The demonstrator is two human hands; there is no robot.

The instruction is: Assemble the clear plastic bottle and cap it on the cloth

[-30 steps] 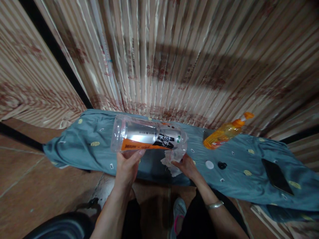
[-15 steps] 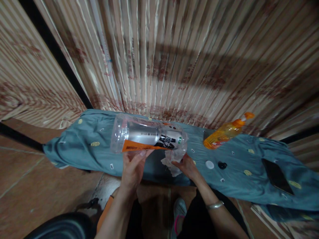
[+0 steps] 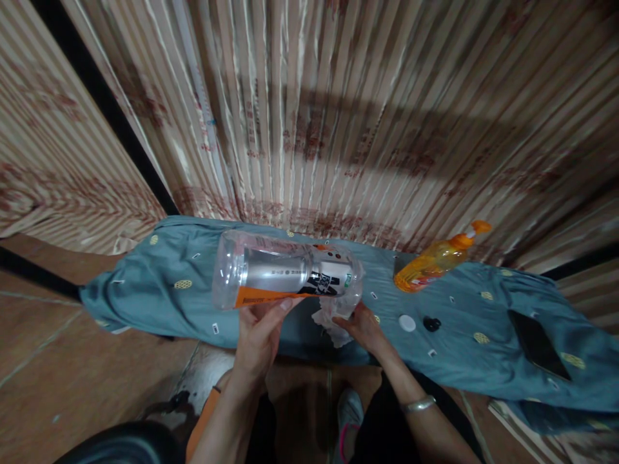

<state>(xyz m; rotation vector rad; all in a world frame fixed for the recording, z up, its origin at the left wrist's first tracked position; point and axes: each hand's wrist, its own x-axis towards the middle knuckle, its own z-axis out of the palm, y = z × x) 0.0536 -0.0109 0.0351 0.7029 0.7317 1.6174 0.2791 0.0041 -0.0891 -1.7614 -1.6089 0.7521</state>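
Observation:
A clear plastic bottle [image 3: 271,274] with a silver, orange and black label lies sideways in the air over a blue cloth [image 3: 169,303]. My left hand [image 3: 258,335] grips it from below, near the middle, fingers wrapped up the label. My right hand [image 3: 362,328] is closed round the bottle's right end and presses a crumpled white tissue [image 3: 329,320] against it. A silver bangle [image 3: 418,404] sits on my right wrist.
An orange bottle [image 3: 432,261] with an orange cap lies on the cloth at the right. A white cap [image 3: 407,323] and a small black piece [image 3: 431,323] rest near it. A dark phone [image 3: 539,345] lies further right. Striped curtains hang behind; brown tiled floor below.
My left hand has slid right along the bottle's underside, and the bottle has turned a little so less of the orange band shows. My right hand has hardly moved.

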